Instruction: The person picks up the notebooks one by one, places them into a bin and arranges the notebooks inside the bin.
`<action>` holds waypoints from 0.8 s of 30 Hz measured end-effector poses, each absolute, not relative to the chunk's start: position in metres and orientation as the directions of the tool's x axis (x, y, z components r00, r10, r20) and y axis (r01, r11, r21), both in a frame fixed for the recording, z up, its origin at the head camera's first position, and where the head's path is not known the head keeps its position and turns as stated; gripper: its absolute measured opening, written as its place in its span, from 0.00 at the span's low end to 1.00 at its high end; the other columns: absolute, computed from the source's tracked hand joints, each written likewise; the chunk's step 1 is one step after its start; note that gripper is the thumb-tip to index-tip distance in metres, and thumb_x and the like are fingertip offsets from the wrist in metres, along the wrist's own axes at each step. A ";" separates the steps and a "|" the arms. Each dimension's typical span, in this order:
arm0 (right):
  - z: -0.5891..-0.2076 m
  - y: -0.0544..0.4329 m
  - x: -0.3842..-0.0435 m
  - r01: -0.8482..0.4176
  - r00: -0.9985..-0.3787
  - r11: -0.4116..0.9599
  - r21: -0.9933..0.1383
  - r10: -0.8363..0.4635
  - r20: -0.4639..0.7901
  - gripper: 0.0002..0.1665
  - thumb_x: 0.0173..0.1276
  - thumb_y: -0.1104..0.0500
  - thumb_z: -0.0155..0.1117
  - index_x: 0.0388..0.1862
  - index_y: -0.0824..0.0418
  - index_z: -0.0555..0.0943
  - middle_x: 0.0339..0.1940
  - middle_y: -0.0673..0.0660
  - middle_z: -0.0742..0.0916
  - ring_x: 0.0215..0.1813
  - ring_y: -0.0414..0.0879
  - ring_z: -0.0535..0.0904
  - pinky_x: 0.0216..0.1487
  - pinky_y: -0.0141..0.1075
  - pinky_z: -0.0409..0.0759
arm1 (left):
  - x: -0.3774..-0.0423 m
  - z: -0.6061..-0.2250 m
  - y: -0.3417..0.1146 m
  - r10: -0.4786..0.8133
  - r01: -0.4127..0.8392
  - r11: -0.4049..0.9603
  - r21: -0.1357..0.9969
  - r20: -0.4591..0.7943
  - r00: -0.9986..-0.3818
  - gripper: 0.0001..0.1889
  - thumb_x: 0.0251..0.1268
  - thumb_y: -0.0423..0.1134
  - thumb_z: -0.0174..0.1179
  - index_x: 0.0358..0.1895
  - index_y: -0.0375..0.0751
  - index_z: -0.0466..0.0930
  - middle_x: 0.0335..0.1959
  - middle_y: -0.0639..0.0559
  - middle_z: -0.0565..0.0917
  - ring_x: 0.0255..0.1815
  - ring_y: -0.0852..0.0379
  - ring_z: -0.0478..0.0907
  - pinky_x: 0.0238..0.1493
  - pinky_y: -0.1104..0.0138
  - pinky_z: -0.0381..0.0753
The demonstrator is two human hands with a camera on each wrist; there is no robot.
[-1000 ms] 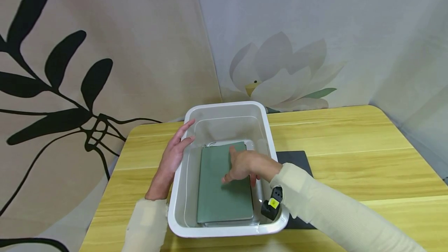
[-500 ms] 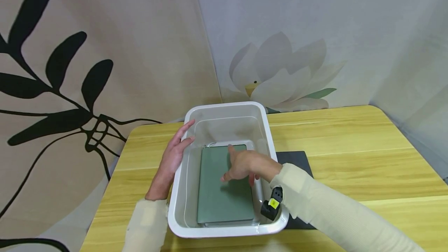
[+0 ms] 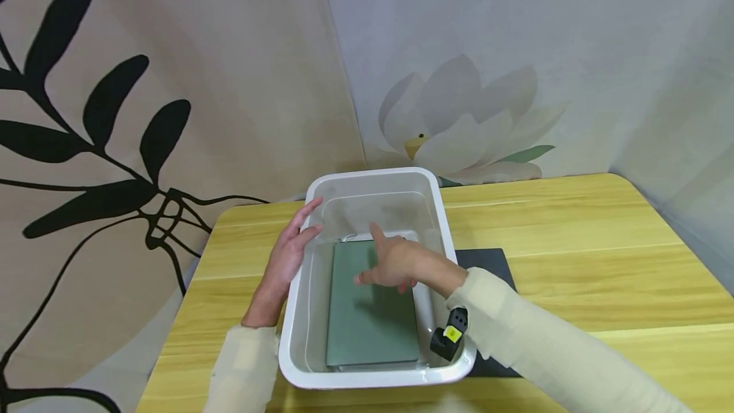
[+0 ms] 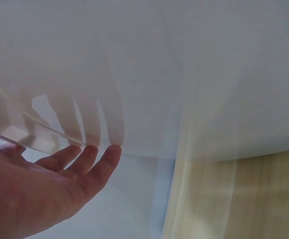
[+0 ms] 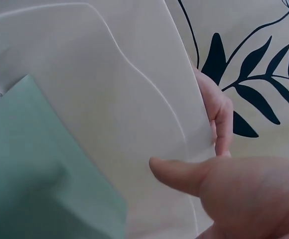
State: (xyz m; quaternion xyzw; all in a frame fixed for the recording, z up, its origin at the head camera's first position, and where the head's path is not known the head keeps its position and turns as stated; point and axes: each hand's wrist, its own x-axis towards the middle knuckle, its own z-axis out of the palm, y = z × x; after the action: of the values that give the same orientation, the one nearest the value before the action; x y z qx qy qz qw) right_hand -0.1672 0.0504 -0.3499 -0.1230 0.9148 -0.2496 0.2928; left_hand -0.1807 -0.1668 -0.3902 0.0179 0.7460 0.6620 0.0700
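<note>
A white plastic basin (image 3: 371, 177) stands on the table. Lying flat in it is a green hardcover notebook (image 3: 373, 336), with a clear or glossy thing partly showing at its edges. My left hand (image 3: 285, 259) rests against the basin's left side at the rim; in the left wrist view, the fingertips (image 4: 115, 149) touch the outer wall. My right hand (image 3: 395, 263) hovers over the upper part of the notebook and holds nothing. Its index finger and thumb (image 5: 177, 173) are stretched out; the other fingers are mostly hidden beneath the hand.
A wooden table (image 3: 579, 260) bears the basin. Under the basin's right side a dark mat (image 3: 494, 266) sticks out. A black device (image 3: 450, 334) sits on the right wrist. Printed curtains (image 3: 258, 81) hang behind and to the left.
My right hand has lifted slightly and shifted up and left, away from the notebook's surface. The left hand stays at the basin's rim. The head view has shifted slightly.
</note>
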 end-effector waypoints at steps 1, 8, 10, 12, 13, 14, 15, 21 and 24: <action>-0.348 0.050 -0.167 -0.080 -0.800 0.840 -0.537 -0.375 -0.468 0.64 0.63 0.41 0.70 0.82 0.54 0.38 0.28 0.55 0.82 0.23 0.49 0.82 0.28 0.41 0.81 | -0.181 -0.390 -0.167 0.117 -0.066 0.126 0.990 -0.081 -0.990 0.25 0.77 0.41 0.47 0.74 0.61 0.64 0.73 0.49 0.65 0.55 0.48 0.74 0.50 0.56 0.80; -0.342 0.049 -0.166 -0.083 -0.797 0.828 -0.554 -0.389 -0.462 0.65 0.63 0.39 0.69 0.82 0.52 0.37 0.24 0.56 0.82 0.24 0.48 0.81 0.27 0.39 0.78 | -0.180 -0.390 -0.168 0.121 -0.065 0.141 0.988 -0.083 -0.989 0.25 0.78 0.43 0.46 0.75 0.60 0.63 0.73 0.49 0.65 0.56 0.48 0.73 0.50 0.55 0.80; -0.341 0.049 -0.166 -0.083 -0.796 0.818 -0.569 -0.397 -0.456 0.65 0.63 0.39 0.69 0.82 0.52 0.37 0.26 0.56 0.82 0.24 0.48 0.81 0.26 0.38 0.77 | -0.180 -0.390 -0.168 0.120 -0.066 0.144 0.987 -0.083 -0.989 0.25 0.78 0.43 0.46 0.75 0.61 0.63 0.73 0.48 0.65 0.55 0.48 0.73 0.50 0.54 0.80; -0.339 0.050 -0.167 -0.083 -0.798 0.805 -0.587 -0.407 -0.445 0.65 0.63 0.40 0.70 0.82 0.52 0.37 0.29 0.55 0.82 0.25 0.49 0.82 0.26 0.38 0.77 | -0.180 -0.390 -0.168 0.124 -0.069 0.131 0.989 -0.085 -0.989 0.25 0.78 0.43 0.46 0.75 0.61 0.63 0.73 0.47 0.65 0.56 0.47 0.73 0.50 0.53 0.80; -0.339 0.051 -0.167 -0.085 -0.798 0.799 -0.595 -0.412 -0.439 0.65 0.63 0.40 0.70 0.82 0.53 0.37 0.30 0.55 0.83 0.26 0.50 0.82 0.26 0.38 0.77 | -0.179 -0.390 -0.168 0.127 -0.070 0.127 0.989 -0.087 -0.988 0.25 0.78 0.43 0.46 0.74 0.62 0.63 0.72 0.47 0.65 0.56 0.46 0.73 0.51 0.53 0.80; -0.338 0.052 -0.167 -0.086 -0.799 0.793 -0.603 -0.417 -0.434 0.65 0.63 0.40 0.70 0.82 0.53 0.37 0.31 0.55 0.83 0.27 0.51 0.83 0.27 0.38 0.77 | -0.179 -0.390 -0.168 0.131 -0.071 0.123 0.990 -0.087 -0.988 0.25 0.78 0.43 0.45 0.74 0.62 0.63 0.72 0.46 0.65 0.57 0.46 0.73 0.51 0.52 0.80; -0.337 0.053 -0.167 -0.088 -0.799 0.786 -0.612 -0.423 -0.428 0.65 0.63 0.40 0.69 0.82 0.53 0.37 0.31 0.56 0.83 0.27 0.51 0.83 0.27 0.38 0.77 | -0.179 -0.391 -0.168 0.135 -0.072 0.117 0.990 -0.088 -0.987 0.25 0.78 0.43 0.45 0.74 0.63 0.63 0.72 0.46 0.65 0.57 0.45 0.72 0.51 0.52 0.80; -0.327 0.059 -0.166 -0.101 -0.795 0.751 -0.652 -0.455 -0.401 0.64 0.63 0.39 0.69 0.82 0.54 0.38 0.28 0.55 0.82 0.25 0.49 0.82 0.25 0.35 0.74 | -0.179 -0.391 -0.168 0.135 -0.068 0.119 0.991 -0.084 -0.987 0.24 0.78 0.44 0.46 0.74 0.63 0.63 0.72 0.45 0.66 0.56 0.47 0.73 0.51 0.50 0.80; -0.322 0.062 -0.165 -0.094 -0.796 0.737 -0.669 -0.459 -0.395 0.63 0.63 0.39 0.69 0.82 0.53 0.39 0.29 0.57 0.83 0.24 0.47 0.81 0.25 0.35 0.74 | -0.179 -0.390 -0.168 0.123 -0.067 0.136 0.989 -0.084 -0.989 0.25 0.77 0.44 0.47 0.74 0.63 0.64 0.71 0.45 0.67 0.53 0.48 0.74 0.50 0.51 0.80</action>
State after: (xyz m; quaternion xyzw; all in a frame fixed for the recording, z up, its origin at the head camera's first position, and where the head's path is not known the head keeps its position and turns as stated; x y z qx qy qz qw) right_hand -0.1650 0.0618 -0.3219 -0.1554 0.8892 -0.3274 0.2791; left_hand -0.1791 -0.1681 -0.3904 0.0189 0.7500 0.6572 0.0723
